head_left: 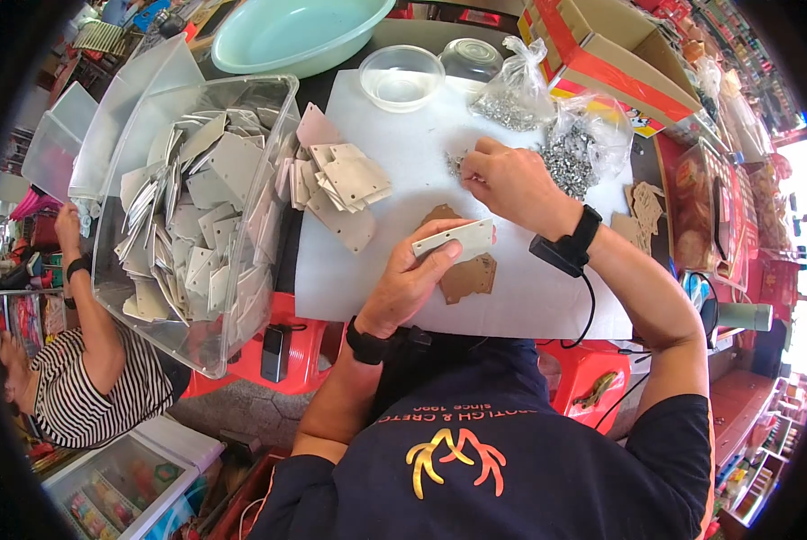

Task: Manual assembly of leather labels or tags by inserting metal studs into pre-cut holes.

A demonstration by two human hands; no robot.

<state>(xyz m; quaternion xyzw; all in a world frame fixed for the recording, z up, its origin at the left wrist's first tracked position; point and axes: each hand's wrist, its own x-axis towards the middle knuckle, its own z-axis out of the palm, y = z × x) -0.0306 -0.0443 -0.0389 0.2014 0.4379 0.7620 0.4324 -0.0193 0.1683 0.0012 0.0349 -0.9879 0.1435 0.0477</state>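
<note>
My left hand (403,286) grips a pale flat plate (457,239) with small holes along its edge, thumb on top and fingers beneath. Ahead of it, my right hand (502,180) is closed in a pinch over a small scatter of metal bits (455,164) on the white sheet; whatever lies between its fingertips is too small to make out. Brown cut-out pieces (469,280) lie under and beside the left hand. To the left is a loose pile of similar pale plates (349,175). Beyond the right hand, an open plastic bag (572,153) spills small silvery hardware.
A clear bin (282,99) full of pale plates stands at the left. Along the back are a light-blue basin (300,40), a clear bowl (401,76), a knotted bag (516,94) and a cardboard box (601,54). Another person (88,373) sits at far left.
</note>
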